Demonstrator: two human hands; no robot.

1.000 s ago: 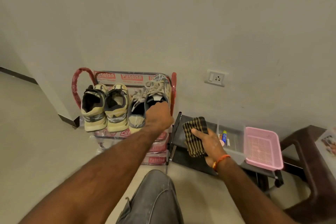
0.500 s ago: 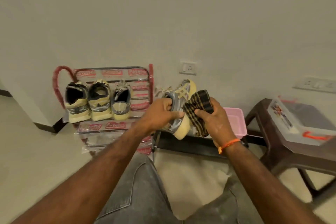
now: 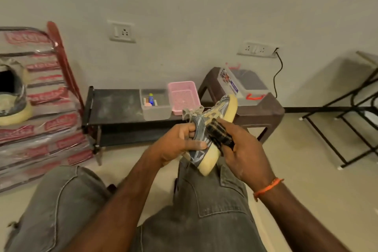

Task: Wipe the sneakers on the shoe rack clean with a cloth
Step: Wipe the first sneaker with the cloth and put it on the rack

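Sneaker held tilted above the right knee, toe up and away, cream sole facing right. Left hand wrapped around the heel end, fingers clamped on the upper, thumb across the side. Right hand closed on the checked cloth, pressing it against the sneaker's side just above the sole. Behind the sneaker: dark low shelf carrying a clear tub of small items and a pink basket, the basket partly hidden by the laces. Right of the sneaker: brown stool bearing a clear box. Far left of the sneaker: plastic-wrapped rack with a second shoe at the frame edge. Nothing between hands and sneaker.
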